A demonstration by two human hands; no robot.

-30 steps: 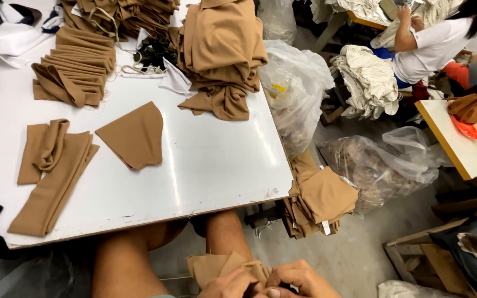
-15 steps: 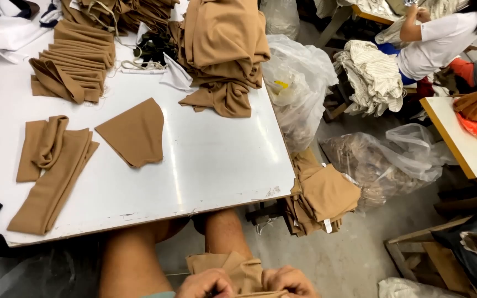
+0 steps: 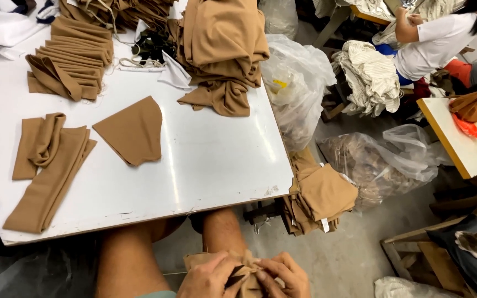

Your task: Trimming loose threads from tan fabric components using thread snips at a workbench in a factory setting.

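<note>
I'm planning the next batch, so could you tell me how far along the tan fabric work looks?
Looks done: a neat stack of folded tan strips on the white table. In hand: the left hand and right hand pinch a tan fabric piece over the lap. Apparently left: the loose heap, the flat cut piece and the floor pile.

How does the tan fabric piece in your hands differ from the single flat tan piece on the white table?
The fabric piece in the hands is bunched and crumpled, pinched by the left hand and right hand over the lap. The flat piece on the table lies spread out, smooth and untouched, its curved outline fully visible. Both are the same tan cloth.
</note>
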